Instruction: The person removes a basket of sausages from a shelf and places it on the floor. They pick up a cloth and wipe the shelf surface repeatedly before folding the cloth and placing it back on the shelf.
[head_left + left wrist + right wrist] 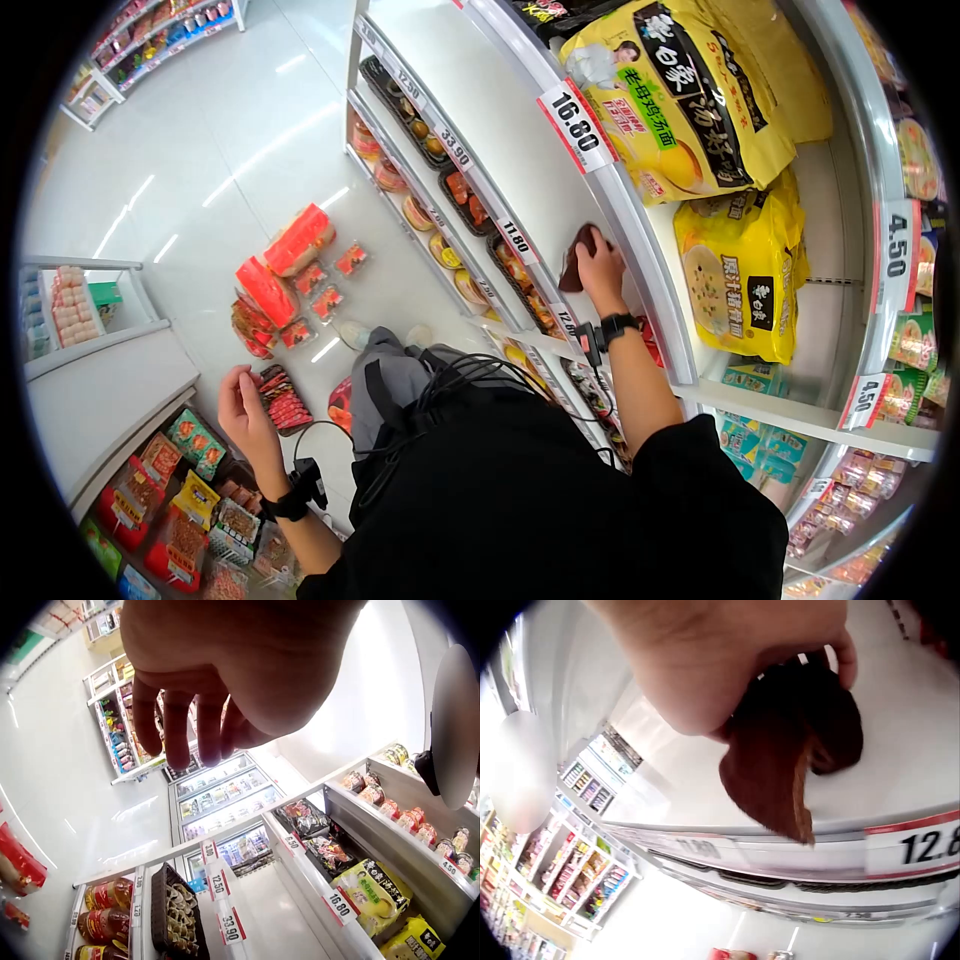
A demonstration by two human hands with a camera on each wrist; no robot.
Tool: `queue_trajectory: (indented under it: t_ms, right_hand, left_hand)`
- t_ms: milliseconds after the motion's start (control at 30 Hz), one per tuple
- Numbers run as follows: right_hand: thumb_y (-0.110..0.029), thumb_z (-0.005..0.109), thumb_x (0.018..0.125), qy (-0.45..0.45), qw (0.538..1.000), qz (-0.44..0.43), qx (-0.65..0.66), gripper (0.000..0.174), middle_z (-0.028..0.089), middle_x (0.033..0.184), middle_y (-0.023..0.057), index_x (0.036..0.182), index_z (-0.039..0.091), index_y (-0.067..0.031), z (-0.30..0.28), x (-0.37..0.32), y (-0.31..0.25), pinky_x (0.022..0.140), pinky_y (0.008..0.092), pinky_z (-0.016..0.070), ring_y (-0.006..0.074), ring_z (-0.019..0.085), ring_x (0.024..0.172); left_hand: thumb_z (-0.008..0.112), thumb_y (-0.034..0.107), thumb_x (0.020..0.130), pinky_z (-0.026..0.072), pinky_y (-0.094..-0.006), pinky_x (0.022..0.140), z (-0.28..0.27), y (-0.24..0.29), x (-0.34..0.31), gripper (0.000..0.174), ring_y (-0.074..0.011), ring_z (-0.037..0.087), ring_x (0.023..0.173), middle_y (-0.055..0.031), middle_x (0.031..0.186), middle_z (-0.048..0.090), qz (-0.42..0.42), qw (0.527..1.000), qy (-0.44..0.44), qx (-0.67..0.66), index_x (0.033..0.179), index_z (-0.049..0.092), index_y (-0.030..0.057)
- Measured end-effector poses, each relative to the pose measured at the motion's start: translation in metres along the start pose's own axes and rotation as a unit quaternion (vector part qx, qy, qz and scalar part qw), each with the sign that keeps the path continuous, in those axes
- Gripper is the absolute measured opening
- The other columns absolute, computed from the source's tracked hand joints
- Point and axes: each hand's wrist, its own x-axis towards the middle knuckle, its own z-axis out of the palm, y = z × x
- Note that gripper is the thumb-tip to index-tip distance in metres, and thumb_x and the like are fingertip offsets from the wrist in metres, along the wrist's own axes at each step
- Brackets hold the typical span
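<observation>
My right hand (603, 272) grips a dark brown cloth (571, 268) over the white shelf board (500, 110) on the right. Close up in the right wrist view, the bunched cloth (769, 772) hangs out from under the fingers, with a lighter brown edge curling near the shelf's front lip. My left hand (247, 415) is held out low on the other side, its fingers loosely bent and nothing in them. In the left wrist view those fingers (178, 731) hang down, separated, with the shelves beyond.
Yellow noodle packs (690, 100) stand on the level beside the cloth, behind a rail with a 16.80 price tag (577, 125). Trays of packaged food (465, 200) fill lower shelves. Red packages (300, 240) lie on the floor. A low display of snack packs (180, 540) is at left.
</observation>
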Motion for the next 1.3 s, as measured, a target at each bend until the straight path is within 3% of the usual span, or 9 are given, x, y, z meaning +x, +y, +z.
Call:
queue_trajectory:
  t_ms: [33, 133, 267, 600, 767, 867, 1100, 1133, 1300]
  right_hand:
    - [-0.047, 0.050, 0.087, -0.102, 0.985, 0.125, -0.062, 0.058, 0.035, 0.139, 0.0276, 0.137, 0.045, -0.0179, -0.012, -0.009, -0.004, 0.106, 0.0513, 0.0287, 0.0468, 0.033, 0.127]
    - [-0.056, 0.042, 0.089, -0.120, 0.973, 0.140, -0.136, 0.071, 0.017, 0.150, 0.0275, 0.148, 0.022, -0.0223, 0.022, -0.021, 0.050, 0.104, 0.0606, 0.0246, 0.0460, 0.017, 0.137]
    - [-0.053, 0.037, 0.093, -0.095, 0.972, 0.122, -0.179, 0.074, 0.021, 0.146, 0.0318, 0.149, 0.011, -0.0122, 0.044, -0.017, 0.065, 0.106, 0.0561, 0.0259, 0.0487, 0.023, 0.134]
    - [-0.059, 0.031, 0.091, 0.027, 0.878, 0.453, -0.155, 0.080, 0.031, 0.140, 0.0357, 0.146, 0.017, -0.0041, 0.050, 0.033, 0.169, 0.105, 0.0536, 0.0312, 0.0492, 0.036, 0.127]
    - [-0.059, 0.031, 0.089, 0.052, 0.872, 0.476, -0.104, 0.079, 0.030, 0.145, 0.0292, 0.146, 0.021, -0.0051, 0.033, 0.052, 0.203, 0.107, 0.0531, 0.0291, 0.0462, 0.032, 0.131]
    - [-0.052, 0.029, 0.091, 0.071, 0.898, 0.435, -0.015, 0.068, 0.044, 0.135, 0.0122, 0.138, 0.037, -0.0036, 0.022, 0.069, 0.259, 0.099, 0.0376, 0.0357, 0.0268, 0.045, 0.119]
    - [-0.051, 0.029, 0.093, 0.131, 0.928, 0.348, 0.039, 0.056, 0.054, 0.110, 0.0067, 0.120, 0.052, -0.0083, 0.013, 0.090, 0.235, 0.087, 0.0357, 0.0405, 0.0205, 0.050, 0.099]
    - [-0.045, 0.030, 0.092, 0.027, 0.927, 0.363, 0.086, 0.067, 0.052, 0.127, 0.0232, 0.133, 0.042, 0.0061, 0.008, 0.107, 0.225, 0.097, 0.0385, 0.0393, 0.0325, 0.052, 0.115]
    - [-0.045, 0.028, 0.095, 0.054, 0.922, 0.381, 0.040, 0.062, 0.046, 0.133, 0.0164, 0.139, 0.037, -0.0021, 0.004, 0.112, 0.231, 0.099, 0.0376, 0.0370, 0.0278, 0.045, 0.120]
  left_hand:
    - [0.050, 0.011, 0.097, 0.0428, -0.0225, 0.073, 0.005, -0.005, 0.006, 0.018, -0.0095, 0.053, 0.081, -0.0037, 0.086, 0.057, -0.010, 1.000, -0.005, -0.007, 0.102, 0.059, -0.0031]
    - [0.050, 0.011, 0.096, 0.0431, -0.0230, 0.073, 0.023, -0.014, 0.024, 0.016, -0.0096, 0.054, 0.081, -0.0034, 0.087, 0.057, -0.022, 0.999, -0.048, -0.009, 0.101, 0.059, -0.0025]
    - [0.050, 0.010, 0.096, 0.0431, -0.0227, 0.072, 0.043, -0.040, 0.035, 0.015, -0.0095, 0.053, 0.080, -0.0029, 0.088, 0.057, -0.071, 0.993, -0.089, -0.042, 0.101, 0.059, -0.0019]
    - [0.046, 0.010, 0.098, 0.0413, -0.0241, 0.078, 0.070, -0.122, 0.008, 0.017, -0.0114, 0.052, 0.081, -0.0047, 0.086, 0.055, -0.193, 0.978, -0.081, -0.017, 0.100, 0.057, -0.0032]
    - [0.046, 0.010, 0.098, 0.0415, -0.0249, 0.078, 0.070, -0.140, -0.009, 0.017, -0.0120, 0.052, 0.081, -0.0053, 0.086, 0.056, -0.246, 0.967, -0.069, -0.008, 0.100, 0.057, -0.0033]
    - [0.046, 0.009, 0.097, 0.0414, -0.0266, 0.079, 0.075, -0.146, -0.012, 0.017, -0.0130, 0.052, 0.080, -0.0061, 0.085, 0.055, -0.255, 0.964, -0.076, 0.009, 0.100, 0.057, -0.0036]
    - [0.045, 0.010, 0.097, 0.0428, -0.0260, 0.075, 0.071, -0.143, -0.018, 0.018, -0.0131, 0.053, 0.077, -0.0061, 0.083, 0.055, -0.285, 0.955, -0.071, 0.049, 0.096, 0.056, -0.0038]
    - [0.048, 0.011, 0.097, 0.0439, -0.0294, 0.078, 0.076, -0.127, -0.008, 0.018, -0.0178, 0.055, 0.081, -0.0088, 0.087, 0.059, -0.278, 0.950, -0.107, 0.098, 0.097, 0.059, -0.0039]
    - [0.052, 0.011, 0.096, 0.0454, -0.0318, 0.078, 0.076, -0.117, -0.001, 0.017, -0.0189, 0.056, 0.082, -0.0103, 0.089, 0.064, -0.280, 0.940, -0.159, 0.115, 0.099, 0.061, -0.0033]
